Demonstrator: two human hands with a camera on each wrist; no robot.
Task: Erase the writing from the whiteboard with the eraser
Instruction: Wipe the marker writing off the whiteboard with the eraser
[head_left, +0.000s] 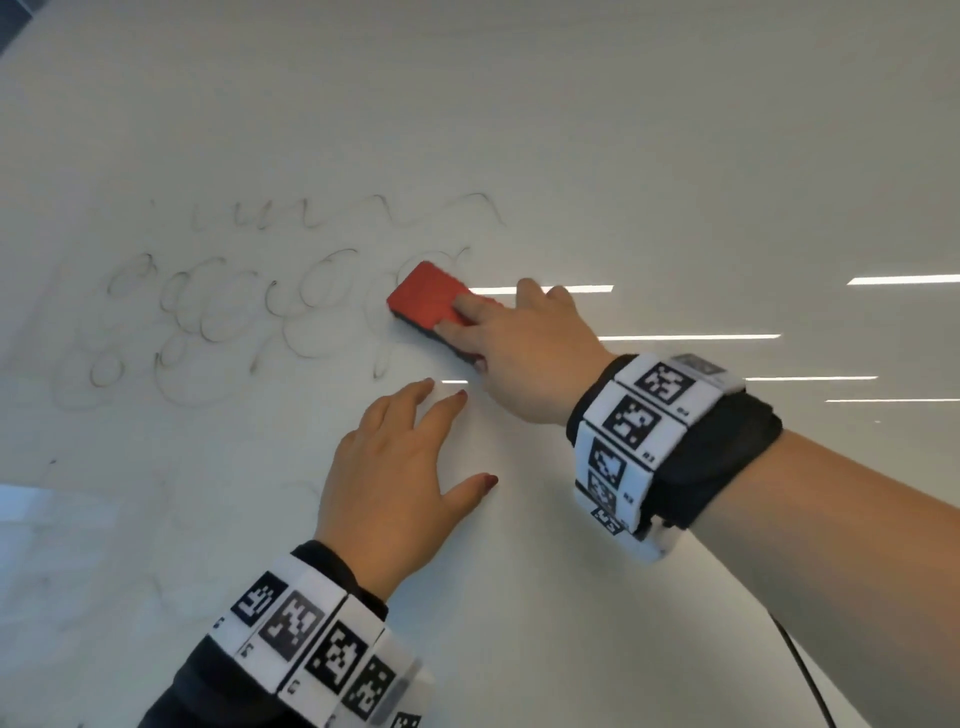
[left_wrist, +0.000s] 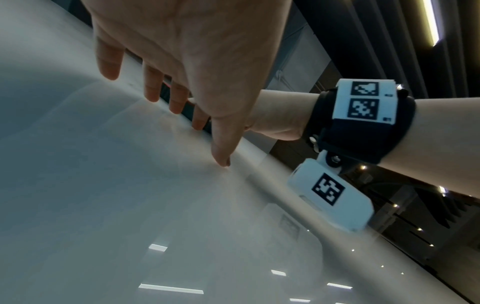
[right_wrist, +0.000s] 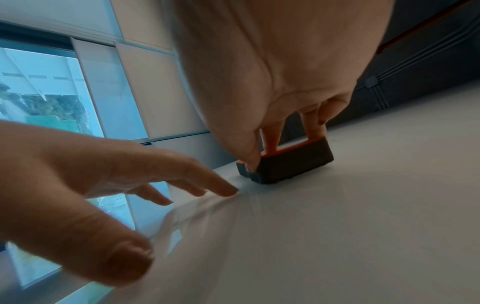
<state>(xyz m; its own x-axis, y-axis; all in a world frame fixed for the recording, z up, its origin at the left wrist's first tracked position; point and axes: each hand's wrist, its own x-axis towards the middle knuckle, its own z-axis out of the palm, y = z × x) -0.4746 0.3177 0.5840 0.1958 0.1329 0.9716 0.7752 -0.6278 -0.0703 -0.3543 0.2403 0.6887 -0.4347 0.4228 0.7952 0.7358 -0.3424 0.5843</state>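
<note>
A rectangular eraser with a red top and a dark felt base (head_left: 435, 306) is pressed flat on the glossy white whiteboard (head_left: 623, 156) at the right end of faint, half-wiped looping black writing (head_left: 234, 306). It is clamped by the right hand (head_left: 524, 348), fingers on top and thumb at its side. The left hand (head_left: 400, 483) is laid on the board just below, fingers spread and straight.

The eraser (head_left: 434, 302) lies flat on the whiteboard (head_left: 675, 156), at the right end of the writing (head_left: 249, 312). The right hand (head_left: 524, 353) rests on the eraser from its right. The left hand (head_left: 395, 483) lies on the whiteboard below the eraser, near but apart from it.
</note>
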